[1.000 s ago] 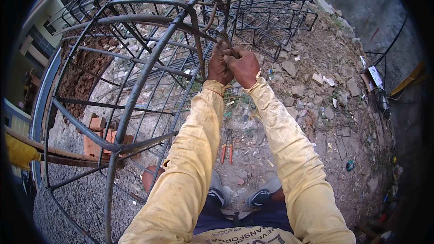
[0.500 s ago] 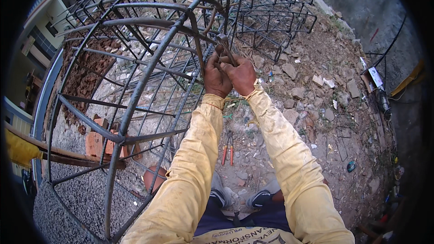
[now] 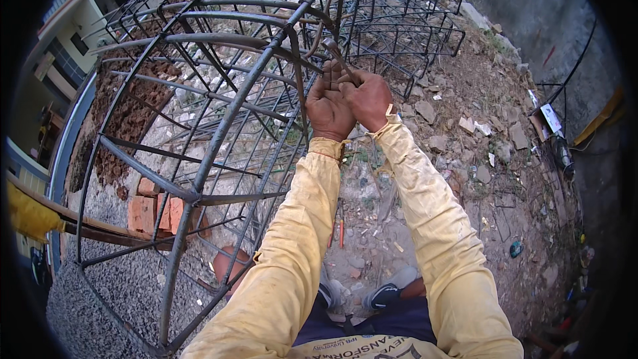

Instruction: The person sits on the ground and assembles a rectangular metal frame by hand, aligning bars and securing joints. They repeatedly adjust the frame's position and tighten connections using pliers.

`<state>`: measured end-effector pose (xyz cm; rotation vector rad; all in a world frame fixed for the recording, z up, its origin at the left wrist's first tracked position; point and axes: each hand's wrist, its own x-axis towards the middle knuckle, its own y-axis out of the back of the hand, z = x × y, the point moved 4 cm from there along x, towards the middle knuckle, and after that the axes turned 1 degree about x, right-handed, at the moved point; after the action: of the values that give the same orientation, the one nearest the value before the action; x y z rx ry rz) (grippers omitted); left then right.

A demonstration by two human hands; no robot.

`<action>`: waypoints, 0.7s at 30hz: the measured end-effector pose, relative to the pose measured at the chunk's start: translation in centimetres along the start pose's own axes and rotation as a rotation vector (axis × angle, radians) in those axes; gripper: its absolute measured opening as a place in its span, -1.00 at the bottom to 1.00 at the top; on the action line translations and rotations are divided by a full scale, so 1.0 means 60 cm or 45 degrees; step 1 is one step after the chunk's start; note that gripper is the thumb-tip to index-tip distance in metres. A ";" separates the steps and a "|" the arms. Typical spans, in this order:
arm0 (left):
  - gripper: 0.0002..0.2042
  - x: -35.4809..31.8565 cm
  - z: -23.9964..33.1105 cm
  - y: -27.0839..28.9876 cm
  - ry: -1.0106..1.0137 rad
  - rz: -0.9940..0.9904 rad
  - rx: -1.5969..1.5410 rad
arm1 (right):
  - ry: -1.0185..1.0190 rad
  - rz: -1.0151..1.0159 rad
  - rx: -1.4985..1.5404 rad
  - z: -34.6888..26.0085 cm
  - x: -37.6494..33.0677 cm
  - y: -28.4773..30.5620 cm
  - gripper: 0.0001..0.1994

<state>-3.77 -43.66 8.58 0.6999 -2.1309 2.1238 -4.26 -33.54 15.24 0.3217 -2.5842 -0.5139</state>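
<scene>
The rebar cage fills the left side and stands close in front of me. My right hand is closed around a short metal tool with a thick, blunt upper end; its exact kind is unclear. Beside it, my left hand turns its palm toward me, with fingers extended upward by the end of a cage bar. The two hands touch or nearly touch. Whether a thin wire lies between them cannot be made out. Below, between my forearms, red-handled pliers lie on the ground, partly covered by my left sleeve.
More rebar cages stand at the back. Orange bricks and a wooden plank sit at the left, near grey gravel. Broken stones litter the ground at right. A concrete wall bounds the far right.
The cage appears slightly farther right in view. My right hand has moved right with the metal tool, and the left hand's fingers have straightened. The pliers are more covered by my sleeve.
</scene>
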 end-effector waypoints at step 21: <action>-0.75 0.010 -0.012 0.019 0.064 -0.095 -0.126 | -0.034 -0.036 0.178 0.002 -0.005 0.006 -0.77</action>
<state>-4.90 -43.21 7.77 0.6967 -2.1316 1.9633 -4.11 -33.08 15.21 0.4019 -2.6509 -0.3508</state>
